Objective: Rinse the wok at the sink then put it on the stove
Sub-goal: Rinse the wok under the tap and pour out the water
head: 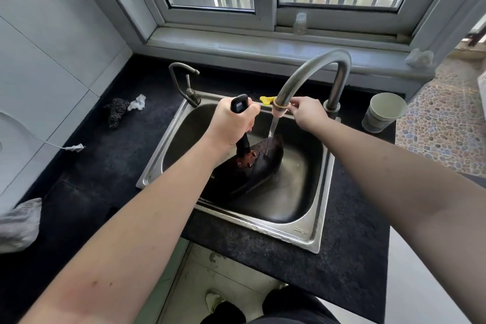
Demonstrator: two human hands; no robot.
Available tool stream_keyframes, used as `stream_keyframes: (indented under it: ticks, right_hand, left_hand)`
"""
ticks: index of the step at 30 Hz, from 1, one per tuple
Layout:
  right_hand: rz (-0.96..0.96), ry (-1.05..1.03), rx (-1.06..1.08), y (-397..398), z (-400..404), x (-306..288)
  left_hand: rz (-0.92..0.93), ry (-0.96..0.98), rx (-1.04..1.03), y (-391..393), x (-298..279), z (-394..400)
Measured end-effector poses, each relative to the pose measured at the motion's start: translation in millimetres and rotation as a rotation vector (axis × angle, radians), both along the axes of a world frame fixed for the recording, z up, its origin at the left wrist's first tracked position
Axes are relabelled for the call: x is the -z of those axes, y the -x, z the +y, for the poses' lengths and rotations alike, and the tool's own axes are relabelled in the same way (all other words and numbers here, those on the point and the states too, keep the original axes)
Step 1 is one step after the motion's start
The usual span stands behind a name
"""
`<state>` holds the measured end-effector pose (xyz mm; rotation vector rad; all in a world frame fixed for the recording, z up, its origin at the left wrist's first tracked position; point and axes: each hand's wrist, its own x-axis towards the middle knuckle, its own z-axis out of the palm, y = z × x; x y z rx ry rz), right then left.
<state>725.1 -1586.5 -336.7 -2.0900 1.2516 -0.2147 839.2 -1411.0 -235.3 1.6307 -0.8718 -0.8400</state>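
Wok (252, 166) tilted in sink (302, 231), left hand (231, 123) gripping handle.

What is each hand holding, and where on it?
The left hand grips the wok by its black handle. The right hand pinches the faucet near its spout tip.

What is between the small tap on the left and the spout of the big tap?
In the head view, the left hand gripping the wok's handle lies between the small tap and the big tap's spout.
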Motion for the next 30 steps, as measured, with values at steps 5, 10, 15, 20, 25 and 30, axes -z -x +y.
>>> stream_keyframes:
  ticks: [5,10,15,20,25,30]
  right_hand:
    - [-0.002,0.002,-0.005,0.0,0.0,0.3]
    - [-0.009,-0.002,0.0,0.1,0.1,-1.0]
    - [-0.01,-0.002,0.002,0.5,0.4,-1.5]
    - [0.0,0.009,-0.008,0.2,1.1,-2.7]
    - [0.003,0.004,0.001,-0.1,1.3,-2.7]
    - [0.009,0.012,-0.001,0.1,3.1,-4.6]
  left_hand:
    - [0.007,-0.014,0.011,-1.9,-1.0,-2.6]
    - [0.042,-0.023,0.014,3.4,-2.1,-6.3]
    - [0.048,-0.029,0.034,4.1,0.4,-5.1]
    - [0.065,-0.021,0.047,-2.6,0.6,-0.7]
    - [0.047,-0.034,0.08,-1.0,2.6,1.4]
    - [0.051,-0.032,0.088,3.4,4.4,0.3]
